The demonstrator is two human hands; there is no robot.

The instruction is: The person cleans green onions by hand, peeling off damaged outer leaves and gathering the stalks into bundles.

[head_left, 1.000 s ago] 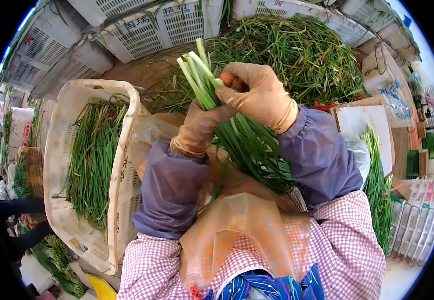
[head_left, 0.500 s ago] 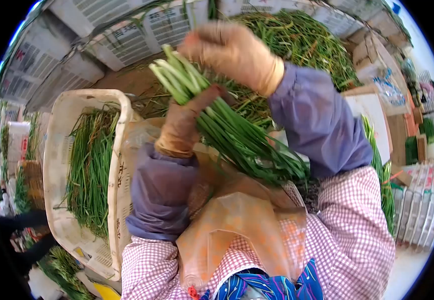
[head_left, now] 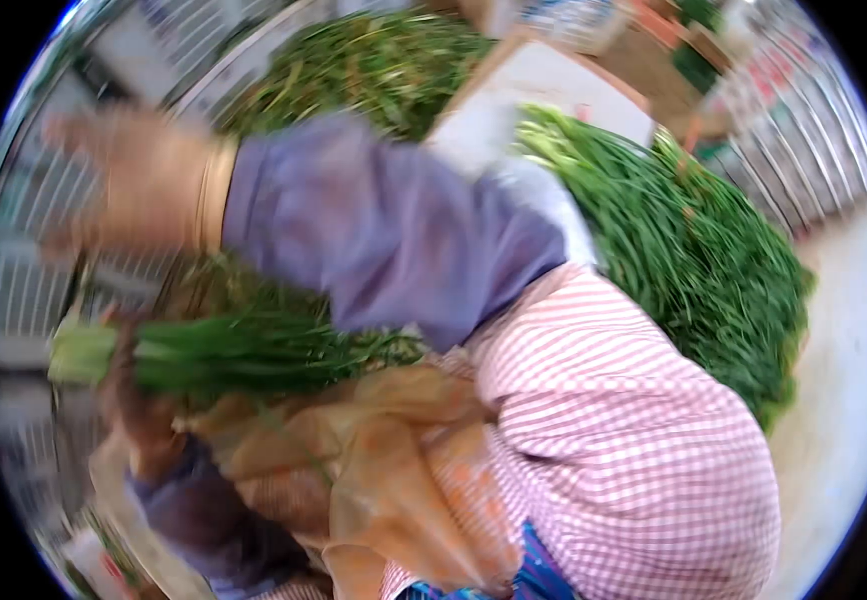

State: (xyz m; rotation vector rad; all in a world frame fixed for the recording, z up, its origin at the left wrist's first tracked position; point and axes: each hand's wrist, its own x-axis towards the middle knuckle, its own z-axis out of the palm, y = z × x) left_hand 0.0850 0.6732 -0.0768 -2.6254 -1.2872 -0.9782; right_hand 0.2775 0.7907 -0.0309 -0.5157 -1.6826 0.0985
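My left hand (head_left: 142,410), in a brownish glove, is closed around a bunch of chives (head_left: 244,350) near its pale cut ends. The bunch lies roughly level, with its pale ends to the left and the green leaves trailing right above my orange apron (head_left: 394,480). My right hand (head_left: 144,185), gloved and smeared by motion, is raised above the pale ends, apart from them. Its fingers look spread, and nothing shows in them.
A heap of loose leaves (head_left: 364,75) lies at the back. Beside a white board (head_left: 554,90) on the right is a large stack of chives (head_left: 684,260). Pale slatted crates (head_left: 804,120) stand at the far right. Part of a plastic crate (head_left: 119,490) shows at lower left.
My view has swung right, bringing the large chive stack into sight. My right hand has opened out and moved off the bunch's pale ends. My left hand still holds the bunch, now more level.
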